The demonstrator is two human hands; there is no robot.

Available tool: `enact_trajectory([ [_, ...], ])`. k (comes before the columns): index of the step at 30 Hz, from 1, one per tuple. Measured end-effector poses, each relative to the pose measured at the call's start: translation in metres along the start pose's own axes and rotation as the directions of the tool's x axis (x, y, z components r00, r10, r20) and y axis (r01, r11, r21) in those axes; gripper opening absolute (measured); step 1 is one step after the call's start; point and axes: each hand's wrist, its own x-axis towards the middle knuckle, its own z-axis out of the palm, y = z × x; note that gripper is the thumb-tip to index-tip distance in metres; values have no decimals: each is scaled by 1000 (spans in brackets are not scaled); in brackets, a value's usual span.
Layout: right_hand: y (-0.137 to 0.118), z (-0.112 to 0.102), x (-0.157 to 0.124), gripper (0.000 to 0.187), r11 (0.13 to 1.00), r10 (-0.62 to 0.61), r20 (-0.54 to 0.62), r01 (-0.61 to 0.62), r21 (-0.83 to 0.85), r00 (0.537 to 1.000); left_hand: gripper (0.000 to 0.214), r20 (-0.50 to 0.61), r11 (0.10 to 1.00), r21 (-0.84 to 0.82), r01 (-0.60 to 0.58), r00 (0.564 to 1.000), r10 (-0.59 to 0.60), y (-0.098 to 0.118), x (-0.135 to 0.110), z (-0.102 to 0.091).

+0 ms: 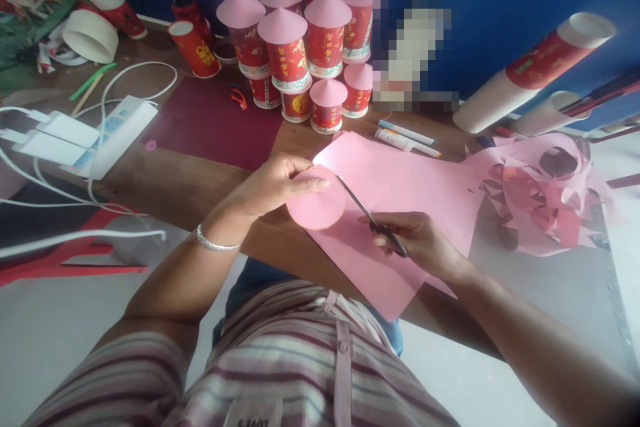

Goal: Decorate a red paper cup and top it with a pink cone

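Observation:
My left hand [280, 181] pinches the upper left edge of a round pink paper disc [320, 207], thumb lying on top of it. My right hand [410, 240] is closed around the dark handles of a pair of scissors [367, 212]. The scissors' blades point up and left, with their tips at the disc's upper right edge. Beneath the disc lie large pink paper sheets [410, 187], reaching over the table's front edge. Whether the blades are parted cannot be made out.
Red patterned paper cups with pink cone tops [283, 47] stand stacked at the back. Pink paper offcuts [545, 187] pile up at right. A power strip [113, 137] with white cables, a dark red sheet [215, 120], pens [407, 137] and cup stacks [535, 73] lie around.

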Motion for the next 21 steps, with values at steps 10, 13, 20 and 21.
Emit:
enact_trajectory([
  [10,3,1,-1,50,999,29,-14,-28,15,999,33,-15,999,-1,-38,999,38,1,1,1],
  [13,2,2,-1,49,999,31,-14,-31,26,999,34,0,998,35,-46,999,46,0,1,0],
  [20,1,5,0,46,1000,18,-38,-18,15,999,36,13,998,58,-21,1000,20,-1,0,-1],
  [21,2,5,0,46,1000,18,-39,-17,11,999,36,13,998,54,-11,1000,11,-1,0,-1],
])
